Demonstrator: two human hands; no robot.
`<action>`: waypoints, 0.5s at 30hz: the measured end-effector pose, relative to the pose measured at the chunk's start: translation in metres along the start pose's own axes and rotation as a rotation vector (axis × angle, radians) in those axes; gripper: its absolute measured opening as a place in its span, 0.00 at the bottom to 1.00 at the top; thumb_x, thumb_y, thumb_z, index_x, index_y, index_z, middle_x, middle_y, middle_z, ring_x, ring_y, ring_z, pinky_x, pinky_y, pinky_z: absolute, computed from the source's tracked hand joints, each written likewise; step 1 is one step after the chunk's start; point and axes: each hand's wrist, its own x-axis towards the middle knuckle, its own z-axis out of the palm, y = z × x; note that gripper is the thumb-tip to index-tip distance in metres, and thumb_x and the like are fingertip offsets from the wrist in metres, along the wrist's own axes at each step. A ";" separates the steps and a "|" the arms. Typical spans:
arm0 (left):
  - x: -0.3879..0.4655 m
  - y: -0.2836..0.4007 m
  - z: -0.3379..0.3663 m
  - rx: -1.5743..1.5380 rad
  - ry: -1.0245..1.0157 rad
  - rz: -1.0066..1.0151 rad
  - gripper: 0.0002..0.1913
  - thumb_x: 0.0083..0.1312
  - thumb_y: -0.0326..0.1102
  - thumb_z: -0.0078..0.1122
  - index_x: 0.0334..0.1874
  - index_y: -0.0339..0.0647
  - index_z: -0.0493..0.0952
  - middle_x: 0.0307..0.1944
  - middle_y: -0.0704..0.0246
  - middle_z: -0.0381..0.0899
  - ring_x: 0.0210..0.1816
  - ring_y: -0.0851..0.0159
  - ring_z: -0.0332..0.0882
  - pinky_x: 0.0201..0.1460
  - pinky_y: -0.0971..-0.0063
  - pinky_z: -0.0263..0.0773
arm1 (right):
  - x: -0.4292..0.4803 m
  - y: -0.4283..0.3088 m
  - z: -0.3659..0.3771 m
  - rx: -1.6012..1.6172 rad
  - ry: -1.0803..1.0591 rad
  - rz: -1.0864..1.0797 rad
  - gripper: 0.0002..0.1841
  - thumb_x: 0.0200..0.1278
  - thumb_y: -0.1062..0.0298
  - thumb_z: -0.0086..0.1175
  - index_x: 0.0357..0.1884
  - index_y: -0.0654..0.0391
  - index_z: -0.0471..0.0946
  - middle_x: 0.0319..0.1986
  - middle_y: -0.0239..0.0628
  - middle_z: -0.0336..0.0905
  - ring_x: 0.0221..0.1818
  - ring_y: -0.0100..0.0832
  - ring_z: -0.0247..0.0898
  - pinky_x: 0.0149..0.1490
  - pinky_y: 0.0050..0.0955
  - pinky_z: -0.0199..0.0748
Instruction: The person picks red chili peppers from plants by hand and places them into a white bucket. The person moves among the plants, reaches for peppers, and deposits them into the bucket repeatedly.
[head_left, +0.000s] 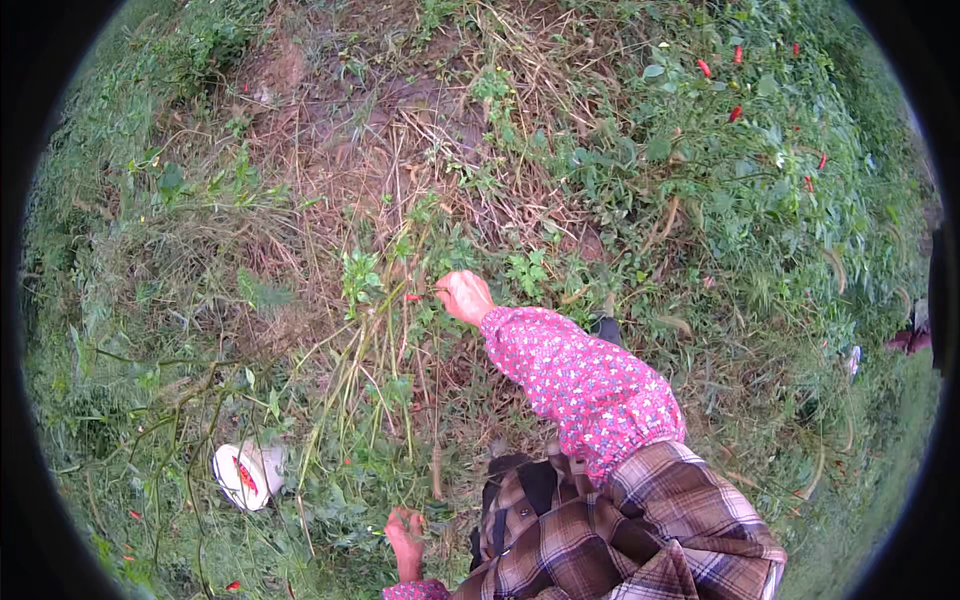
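Note:
My right hand (466, 297), in a pink floral sleeve cover (589, 379), reaches in among plant stems at the middle of the view. Just left of its curled fingertips is a red chili pepper (413, 298); whether the fingers grip its stalk is unclear. Low in the view, my left hand (406, 531) hovers over the grass with its fingers curled in, and what they may hold is hidden. To the left of that hand, a white bucket (271, 466) leans in the weeds with several red chilies (244, 475) inside.
Thin green stems (352, 367) rise between the bucket and my right hand. More red chilies (735, 114) show among the plants at upper right. Dry stalks (420, 142) lie over bare soil ahead. A dark object (937, 300) stands at the right rim.

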 end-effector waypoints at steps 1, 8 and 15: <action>-0.010 0.012 0.005 -0.032 0.017 0.009 0.04 0.54 0.25 0.53 0.30 0.30 0.72 0.21 0.62 0.72 0.20 0.65 0.72 0.25 0.72 0.68 | 0.019 0.003 0.021 -0.068 -0.129 -0.076 0.09 0.48 0.64 0.55 0.26 0.59 0.76 0.23 0.44 0.75 0.30 0.48 0.72 0.37 0.41 0.71; -0.069 0.101 0.048 0.117 -0.043 -0.165 0.06 0.54 0.30 0.58 0.32 0.36 0.76 0.27 0.60 0.76 0.30 0.55 0.74 0.35 0.67 0.68 | 0.038 0.039 0.120 -0.135 -0.372 -0.003 0.09 0.45 0.68 0.53 0.14 0.61 0.72 0.17 0.47 0.72 0.21 0.43 0.71 0.28 0.36 0.68; -0.057 0.187 0.053 -0.164 -0.018 -0.356 0.05 0.51 0.23 0.55 0.31 0.34 0.75 0.36 0.56 0.75 0.38 0.50 0.73 0.42 0.64 0.69 | 0.030 0.051 0.064 -0.305 -0.409 -0.105 0.09 0.45 0.67 0.52 0.16 0.61 0.73 0.20 0.46 0.74 0.22 0.42 0.72 0.29 0.37 0.68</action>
